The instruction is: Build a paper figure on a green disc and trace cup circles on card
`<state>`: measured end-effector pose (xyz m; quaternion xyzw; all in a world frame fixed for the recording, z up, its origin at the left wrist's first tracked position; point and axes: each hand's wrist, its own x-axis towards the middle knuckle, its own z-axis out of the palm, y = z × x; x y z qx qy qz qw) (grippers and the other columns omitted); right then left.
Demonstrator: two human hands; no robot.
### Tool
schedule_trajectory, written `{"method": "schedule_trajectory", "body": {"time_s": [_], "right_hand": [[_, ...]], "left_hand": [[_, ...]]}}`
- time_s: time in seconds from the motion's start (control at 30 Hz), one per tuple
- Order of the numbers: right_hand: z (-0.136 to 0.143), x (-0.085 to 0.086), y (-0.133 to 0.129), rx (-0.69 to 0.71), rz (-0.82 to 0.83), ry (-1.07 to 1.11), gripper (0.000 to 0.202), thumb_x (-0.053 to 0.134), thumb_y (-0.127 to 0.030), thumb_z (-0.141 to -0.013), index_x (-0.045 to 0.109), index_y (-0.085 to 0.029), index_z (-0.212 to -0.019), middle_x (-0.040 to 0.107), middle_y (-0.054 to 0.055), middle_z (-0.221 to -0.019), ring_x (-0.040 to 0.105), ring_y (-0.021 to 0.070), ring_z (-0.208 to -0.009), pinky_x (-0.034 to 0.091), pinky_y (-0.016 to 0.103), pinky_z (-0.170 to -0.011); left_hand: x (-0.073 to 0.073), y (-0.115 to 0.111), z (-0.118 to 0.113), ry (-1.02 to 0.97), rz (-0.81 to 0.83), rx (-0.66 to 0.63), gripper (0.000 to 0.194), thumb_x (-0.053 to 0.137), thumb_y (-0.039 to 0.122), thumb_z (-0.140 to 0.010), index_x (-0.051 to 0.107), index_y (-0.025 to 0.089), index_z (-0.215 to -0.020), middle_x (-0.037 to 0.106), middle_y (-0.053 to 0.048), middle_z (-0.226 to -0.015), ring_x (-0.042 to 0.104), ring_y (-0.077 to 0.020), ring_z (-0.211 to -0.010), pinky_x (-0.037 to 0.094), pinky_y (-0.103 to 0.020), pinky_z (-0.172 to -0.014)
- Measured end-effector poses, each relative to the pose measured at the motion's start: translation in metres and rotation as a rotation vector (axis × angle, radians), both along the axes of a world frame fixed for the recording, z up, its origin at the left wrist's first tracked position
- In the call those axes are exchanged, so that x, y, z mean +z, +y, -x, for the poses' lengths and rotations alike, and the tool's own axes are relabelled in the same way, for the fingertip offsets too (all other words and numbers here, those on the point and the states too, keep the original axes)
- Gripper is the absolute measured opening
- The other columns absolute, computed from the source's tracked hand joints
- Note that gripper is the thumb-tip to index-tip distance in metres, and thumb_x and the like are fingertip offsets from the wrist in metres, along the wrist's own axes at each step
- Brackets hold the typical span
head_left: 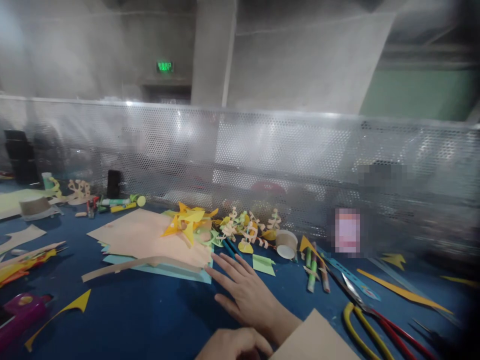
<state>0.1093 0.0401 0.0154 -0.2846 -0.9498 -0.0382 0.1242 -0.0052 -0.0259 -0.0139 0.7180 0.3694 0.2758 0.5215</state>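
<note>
My right hand (249,300) stretches over the blue table with its fingers spread and holds nothing. Its fingertips are near the right edge of a stack of peach and light-blue paper (150,237) and a small green paper piece (263,265). At the bottom edge my left hand (234,345) is curled, partly cut off, at the edge of a peach sheet of paper (317,340). That sheet rises in front of my right forearm. Yellow paper pinwheel-like shapes (189,220) rest on the stack, beside curled paper strips (245,227).
Scissors with yellow handles (350,320) and a red-handled tool (397,332) lie at right, near a blue ruler (352,277). A tape roll (287,244) stands behind. A purple tool (22,317) is at lower left. A perforated metal screen (262,155) borders the table.
</note>
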Motion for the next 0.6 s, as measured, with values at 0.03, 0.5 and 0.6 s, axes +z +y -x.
{"method": "schedule_trajectory", "body": {"time_s": [0.03,0.5,0.6], "right_hand": [[-0.008,0.000,-0.003,-0.004,-0.003,-0.007,0.051,0.040,-0.034,-0.089,0.023,-0.032,-0.137,0.023,0.002,-0.145,0.022,0.0206,-0.131,0.021,0.047,-0.104],[-0.044,0.007,-0.035,0.103,-0.062,0.012,0.039,0.041,-0.038,-0.088,0.044,-0.031,-0.126,0.044,0.003,-0.134,0.030,0.0232,-0.127,0.017,0.050,-0.106],[-0.045,0.006,-0.038,0.094,-0.050,-0.002,0.034,0.041,-0.035,-0.089,0.048,-0.031,-0.122,0.051,0.004,-0.128,0.037,0.0229,-0.123,0.015,0.051,-0.105]], "left_hand": [[0.005,0.000,0.002,0.062,-0.061,0.008,0.033,0.056,0.045,-0.070,0.064,0.017,-0.085,0.055,-0.002,-0.066,0.047,-0.0135,-0.057,0.036,-0.022,-0.054],[0.049,0.026,0.012,0.190,-0.725,0.306,0.037,0.064,0.026,-0.071,0.062,0.030,-0.107,0.051,-0.006,-0.110,0.044,-0.0268,-0.105,0.036,-0.038,-0.092],[0.054,0.031,0.003,0.191,-0.728,0.252,0.020,0.061,0.022,-0.073,0.070,0.027,-0.091,0.059,-0.005,-0.093,0.046,-0.0249,-0.099,0.037,-0.036,-0.089]]}}
